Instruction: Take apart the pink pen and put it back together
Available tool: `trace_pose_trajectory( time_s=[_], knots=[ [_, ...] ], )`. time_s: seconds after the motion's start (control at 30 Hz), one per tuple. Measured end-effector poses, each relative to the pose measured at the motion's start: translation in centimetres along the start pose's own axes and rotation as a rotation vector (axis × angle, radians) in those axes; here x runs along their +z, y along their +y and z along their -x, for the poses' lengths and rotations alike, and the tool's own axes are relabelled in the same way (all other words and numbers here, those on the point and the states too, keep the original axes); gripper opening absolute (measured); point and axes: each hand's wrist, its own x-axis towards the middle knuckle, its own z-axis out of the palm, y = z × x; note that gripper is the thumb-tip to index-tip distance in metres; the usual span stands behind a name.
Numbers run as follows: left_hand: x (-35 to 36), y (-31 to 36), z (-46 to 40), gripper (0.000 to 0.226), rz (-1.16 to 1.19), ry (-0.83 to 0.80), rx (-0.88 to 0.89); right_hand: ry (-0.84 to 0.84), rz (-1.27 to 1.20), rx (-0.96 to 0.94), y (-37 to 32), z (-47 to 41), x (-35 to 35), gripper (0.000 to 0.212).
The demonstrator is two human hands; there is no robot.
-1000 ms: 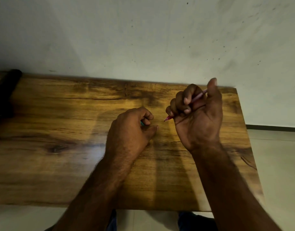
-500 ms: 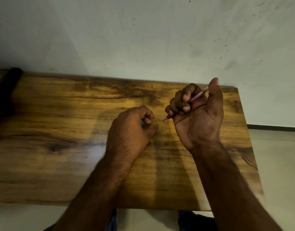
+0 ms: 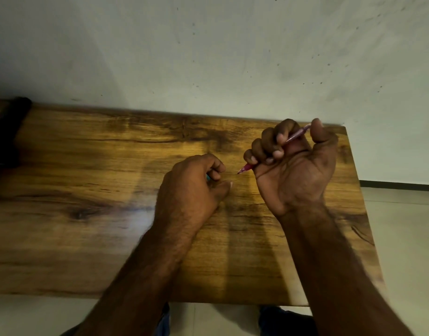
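Currently right hand (image 3: 293, 170) fists the pink pen (image 3: 296, 135), palm up, tip aimed 8 o'clock toward the left hand (image 3: 194, 183). Left fingers curl over a small teal piece (image 3: 208, 177). Both above the wooden table (image 3: 87, 190); dark object (image 3: 7, 132) at its 9 o'clock end.

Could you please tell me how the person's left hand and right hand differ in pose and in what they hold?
The right hand is raised with its palm facing the camera, while the left hand shows its back, low over the wooden table. The right hand grips the pink pen, tip pointing left; the left hand holds only a small teal piece, mostly hidden. Both have curled fingers.
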Motion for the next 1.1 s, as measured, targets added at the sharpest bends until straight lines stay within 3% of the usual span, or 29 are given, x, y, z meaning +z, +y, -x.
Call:
trace_pose_trajectory(
  time_s=[0.4,0.53,1.1],
  knots=[
    [0.1,0.0,0.0,0.025,-0.005,0.008,0.009,0.054,-0.254,0.033,0.0,-0.1,-1.2,0.041],
    [0.1,-0.1,-0.1,0.025,0.016,0.013,0.005,0.074,-0.352,0.051,0.3,-0.1,-1.7,0.051],
    [0.6,-0.8,-0.3,0.026,0.033,0.016,0.003,0.177,-0.473,0.023,0.9,-0.1,-2.0,0.047]
  ],
)
